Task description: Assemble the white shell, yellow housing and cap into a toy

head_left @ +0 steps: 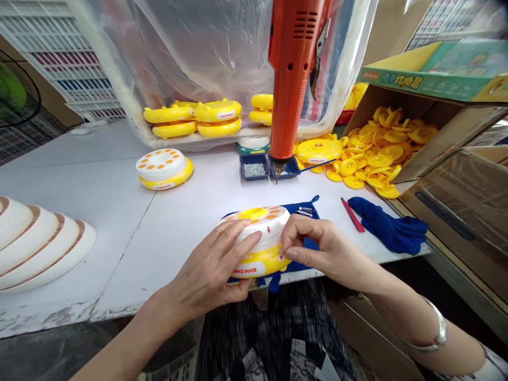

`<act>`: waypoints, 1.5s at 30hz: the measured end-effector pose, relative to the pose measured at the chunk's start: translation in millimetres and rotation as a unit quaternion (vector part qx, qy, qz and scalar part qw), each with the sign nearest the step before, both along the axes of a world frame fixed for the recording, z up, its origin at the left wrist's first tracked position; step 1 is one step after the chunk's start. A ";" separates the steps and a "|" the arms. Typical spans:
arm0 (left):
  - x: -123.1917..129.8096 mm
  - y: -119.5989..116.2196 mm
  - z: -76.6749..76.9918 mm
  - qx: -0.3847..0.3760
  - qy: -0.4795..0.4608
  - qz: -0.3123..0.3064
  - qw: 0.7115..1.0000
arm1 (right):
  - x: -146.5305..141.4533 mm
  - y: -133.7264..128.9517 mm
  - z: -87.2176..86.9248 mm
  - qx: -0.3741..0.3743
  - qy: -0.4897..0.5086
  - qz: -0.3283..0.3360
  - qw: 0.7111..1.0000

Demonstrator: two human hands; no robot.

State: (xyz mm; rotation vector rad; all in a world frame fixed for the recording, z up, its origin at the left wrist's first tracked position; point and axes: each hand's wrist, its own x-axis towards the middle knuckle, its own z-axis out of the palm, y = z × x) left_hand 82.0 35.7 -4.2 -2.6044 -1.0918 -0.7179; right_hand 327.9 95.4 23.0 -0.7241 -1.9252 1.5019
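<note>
A round white-and-yellow toy [260, 246] with orange dots and red arrows rests on a blue cloth [311, 209] at the table's front edge. My left hand [216, 259] wraps round its left side, fingers on the white upper part and thumb low by the yellow base. At its right side is my right hand [313, 241], thumb and forefinger pinched together against the rim; whatever may be between the fingertips is too small to make out. An orange electric screwdriver [286, 90] hangs upright above and behind the toy, its bit pointing down.
Blue trays, one holding small screws [254, 170], stand behind the toy. A similar toy [164, 169] sits back left, stacked white bowls [35, 246] far left. At right lie yellow discs [369, 153], a red knife [352, 215] and a blue glove [389, 225]. Yellow parts [218, 117] sit in a plastic-lined crate.
</note>
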 end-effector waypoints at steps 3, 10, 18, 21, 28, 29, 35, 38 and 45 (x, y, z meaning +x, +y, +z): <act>1.5 1.1 0.7 0.001 0.001 -0.003 1.000 | -3.6 -3.7 -1.3 0.018 -0.029 -0.015 0.999; 6.0 -1.3 5.0 0.011 0.018 -0.002 1.000 | -0.6 -0.9 0.1 0.047 -0.067 -0.030 0.996; 9.1 -2.5 4.0 0.011 0.020 0.012 1.000 | -0.7 -7.6 -11.3 0.059 -0.034 -0.068 0.995; 9.4 -2.1 3.2 0.016 0.024 0.006 1.000 | -3.8 -12.4 -14.9 0.080 -0.036 -0.087 0.992; 11.9 -2.8 3.6 0.011 0.025 0.007 1.000 | -6.1 -15.5 -19.5 0.095 -0.038 -0.105 0.989; 12.2 -3.1 3.9 0.012 0.024 0.008 1.000 | -6.2 -15.5 -19.8 0.098 -0.042 -0.105 0.989; 12.8 -4.7 3.6 0.019 0.024 0.013 0.999 | -6.9 -16.5 -19.8 0.108 -0.054 -0.112 0.986; 12.5 -4.9 2.4 0.013 0.025 0.012 1.000 | -7.3 -17.4 -19.9 0.111 -0.054 -0.117 0.985; 12.4 -4.8 0.5 0.012 0.025 0.004 1.000 | -8.6 -20.0 -21.7 0.118 -0.053 -0.128 0.983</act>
